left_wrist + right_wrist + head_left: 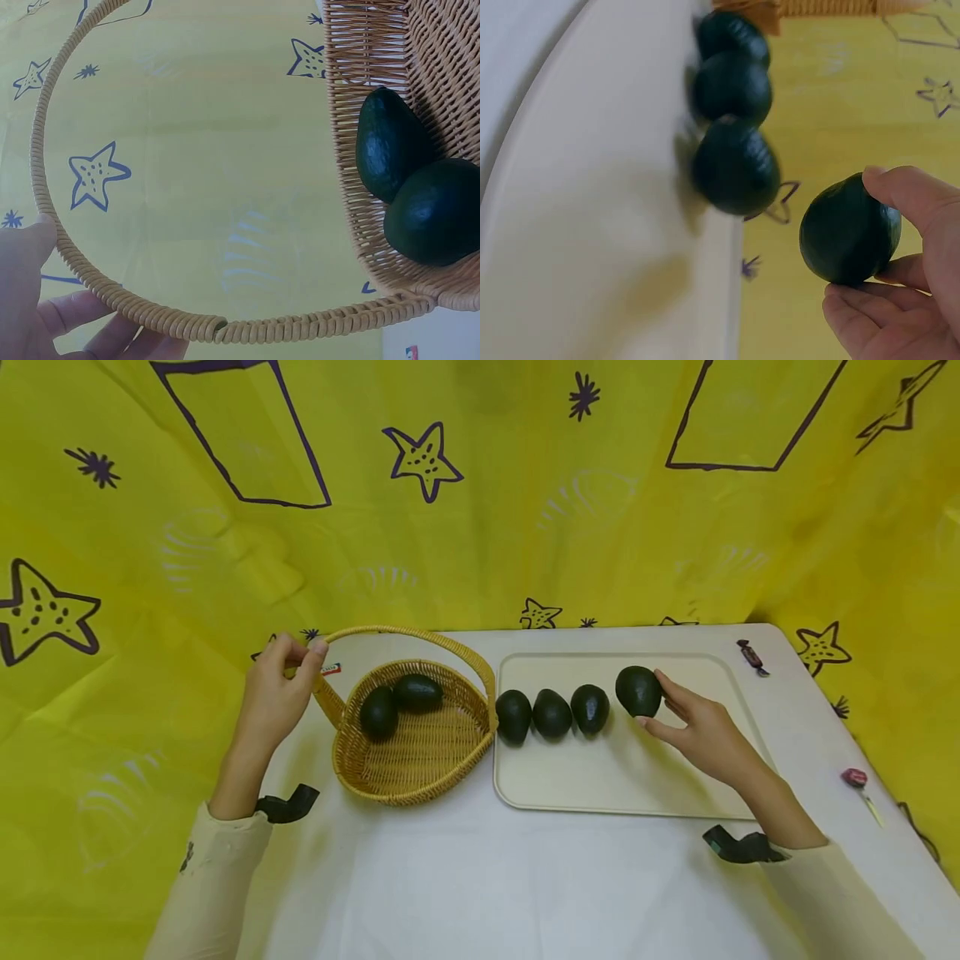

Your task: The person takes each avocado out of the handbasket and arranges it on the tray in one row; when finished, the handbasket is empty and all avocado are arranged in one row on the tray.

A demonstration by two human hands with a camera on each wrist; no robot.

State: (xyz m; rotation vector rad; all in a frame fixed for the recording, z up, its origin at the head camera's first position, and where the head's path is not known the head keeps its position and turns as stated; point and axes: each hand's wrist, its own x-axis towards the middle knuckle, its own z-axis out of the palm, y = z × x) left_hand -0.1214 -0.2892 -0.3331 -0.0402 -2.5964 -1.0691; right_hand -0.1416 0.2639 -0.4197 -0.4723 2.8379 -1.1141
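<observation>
My left hand (pixel 279 693) grips the arched handle (pixel 420 633) of a wicker basket (pixel 420 789) on its left side. Two dark green avocados lie in the basket, one upright-looking avocado (pixel 379 714) touching a sideways avocado (pixel 417 692). Between the thumb and fingers of my right hand (pixel 705 731) is another avocado (pixel 849 231), held above the tray (pixel 645 793). Three avocados stand in a row at the tray's left end: one by the basket (pixel 513 717), a middle one (pixel 551 714) and a right one (pixel 590 709).
The cream tray sits on a white-covered table (pixel 525 885), right beside the basket. A wrapped candy (pixel 752 657) lies at the back right corner and a lollipop (pixel 855 779) near the right edge. Yellow patterned cloth (pixel 495 543) hangs behind the table.
</observation>
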